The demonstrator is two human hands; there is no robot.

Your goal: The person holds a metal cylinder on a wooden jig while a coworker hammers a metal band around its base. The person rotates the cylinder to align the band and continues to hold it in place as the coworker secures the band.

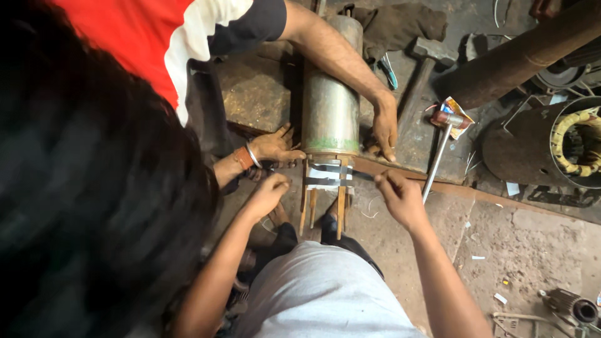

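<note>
Steel strip point(330, 168) wrapped over the wooden sticks point(341, 209) below the metal cylinder point(330, 106) runs between your fingers: your right hand point(400, 197) pinches its end, your left hand point(269, 193) is curled shut beside it, grip hidden, while a co-worker's hands point(383, 125) steady the cylinder.

- The metal cylinder point(330, 106) lies on the workbench point(256, 94), its near end overhanging the bench edge.
- Wooden sticks point(341, 209) project from that near end toward the wearer.
- The left hand point(268, 195) sits left of the sticks; the right hand point(400, 197) sits right of them.
- A co-worker's hands point(385, 128) flank the cylinder.
- A hammer point(426, 69) lies right of the cylinder.
- A rod point(437, 164), apparently a tool handle, lies further right.
</note>
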